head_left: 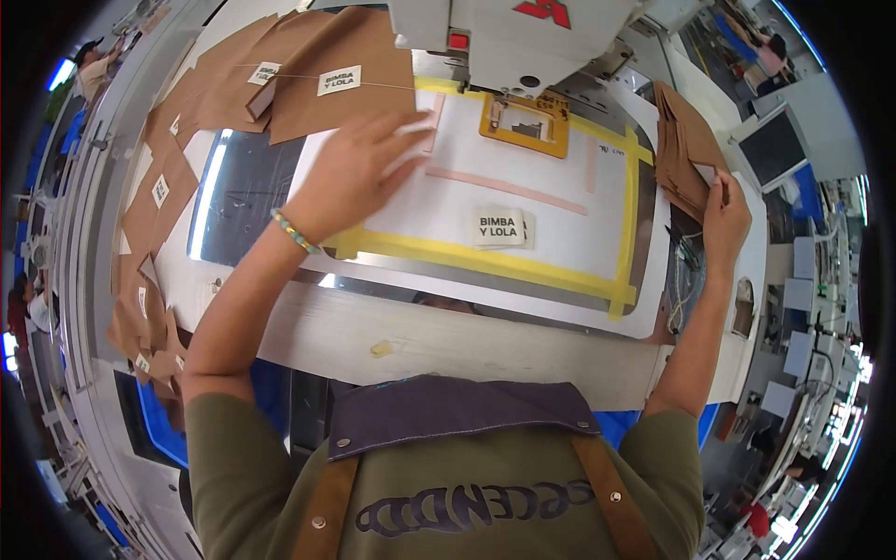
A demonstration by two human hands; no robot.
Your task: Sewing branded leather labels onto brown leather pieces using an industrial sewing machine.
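Observation:
My left hand, slightly blurred, is over the left part of a white sheet bordered with yellow tape. Its fingers are spread and hold nothing. Just beyond it lies a brown fabric panel bearing a white label, with a thread running toward the sewing machine head. At the right, my right hand pinches the corner of a brown fabric piece at a stack. A small pile of white labels sits on the sheet, below a yellow clamp frame under the machine head.
More labelled brown panels overlap down the table's left side. Pink strips mark the white sheet. Scissors and thread ends lie below the right stack. A screen stands at far right. Blue bins show below the table's edge.

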